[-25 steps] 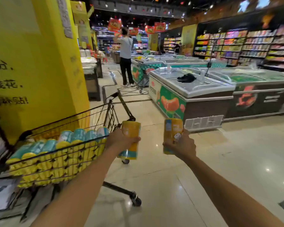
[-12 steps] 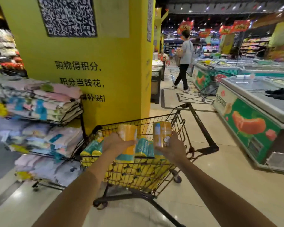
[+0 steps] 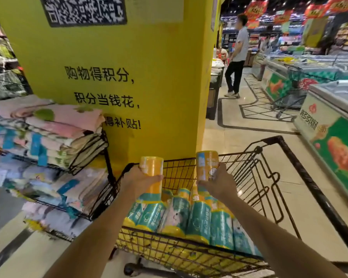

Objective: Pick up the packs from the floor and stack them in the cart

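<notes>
My left hand point(image 3: 139, 179) grips a yellow and teal cylindrical pack point(image 3: 151, 169), held upright over the left side of the black wire cart point(image 3: 255, 177). My right hand point(image 3: 219, 182) grips a second yellow pack point(image 3: 206, 164), also upright, above the middle of the cart. Inside the cart several matching yellow and teal packs point(image 3: 199, 219) lie side by side in a row. Both held packs hover just above that row.
A yellow pillar point(image 3: 129, 77) with black writing stands right behind the cart. A wire rack of folded textiles point(image 3: 54, 137) is at the left. Chest freezers point(image 3: 333, 125) line the right. A person point(image 3: 236, 57) stands in the aisle beyond, near another cart point(image 3: 289, 97).
I have come closer to the cart and now look down into it. Both hands have carried their packs from beside the cart to above the row inside it.
</notes>
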### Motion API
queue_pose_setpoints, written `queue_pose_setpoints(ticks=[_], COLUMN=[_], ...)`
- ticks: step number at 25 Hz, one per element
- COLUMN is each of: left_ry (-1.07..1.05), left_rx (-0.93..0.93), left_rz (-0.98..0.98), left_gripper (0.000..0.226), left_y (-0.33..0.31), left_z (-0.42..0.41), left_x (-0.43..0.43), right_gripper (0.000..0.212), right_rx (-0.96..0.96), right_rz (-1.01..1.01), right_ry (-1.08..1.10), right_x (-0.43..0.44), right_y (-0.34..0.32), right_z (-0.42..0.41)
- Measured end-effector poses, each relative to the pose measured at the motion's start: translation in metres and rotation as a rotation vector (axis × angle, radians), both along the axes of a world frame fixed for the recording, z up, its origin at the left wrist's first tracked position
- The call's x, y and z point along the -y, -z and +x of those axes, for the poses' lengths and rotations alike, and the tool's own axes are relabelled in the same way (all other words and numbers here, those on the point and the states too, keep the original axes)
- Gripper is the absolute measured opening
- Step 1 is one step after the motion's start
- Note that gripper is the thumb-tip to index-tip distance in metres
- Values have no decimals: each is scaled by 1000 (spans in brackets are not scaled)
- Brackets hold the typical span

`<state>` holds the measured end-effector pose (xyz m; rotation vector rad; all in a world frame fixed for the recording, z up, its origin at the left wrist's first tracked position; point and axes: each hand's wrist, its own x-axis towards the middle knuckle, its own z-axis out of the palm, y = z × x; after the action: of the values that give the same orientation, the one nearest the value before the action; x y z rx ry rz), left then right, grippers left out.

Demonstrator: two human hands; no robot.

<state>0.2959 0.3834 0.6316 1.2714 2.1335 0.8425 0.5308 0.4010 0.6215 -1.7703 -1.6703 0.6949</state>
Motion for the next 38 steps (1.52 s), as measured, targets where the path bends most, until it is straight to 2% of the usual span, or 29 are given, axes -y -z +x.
queue_pose_setpoints(ticks=[3,7,9,14,17,20,23,27,31,35,38], left_ry=[43,129,165,250,238,285,306,250,255,277,295], left_rx=[9,54,68,142,121,154,202,246,217,193,188], left_rz=[-41,-124,-188,-335,-465,-537,-597,-642,-703,-705,-708], left_gripper=[51,62,67,70,70,65,68,44,50,36,40], left_y=[22,66,88,143,174,196,219,237,245,243,242], left_z=[-11,-36,-53,-87,-94,-90,-84,-80,-81,-82,-82], left_x=[-55,-134,-163,-208,-224,-231,-228,-223,-227,-224,-223], right_gripper=[70,55,49,55,47,61,66,66,66,62,65], right_rx=[5,11,21,-72,-121,-170,-111,32,112,171,245], right_rz=[-32,-101,-196,-461,-564,-645,-715,-697,-731,-763,-764], right_ry=[29,66,98,194,254,342,369,384,388,413,426], right_x=[-41,-101,-125,-163,-172,-172,-174,-173,-172,-174,-171], right_y=[24,63,83,136,162,189,198,211,217,222,223], right_z=[-20,-63,-89,-134,-157,-174,-182,-190,-192,-193,-196])
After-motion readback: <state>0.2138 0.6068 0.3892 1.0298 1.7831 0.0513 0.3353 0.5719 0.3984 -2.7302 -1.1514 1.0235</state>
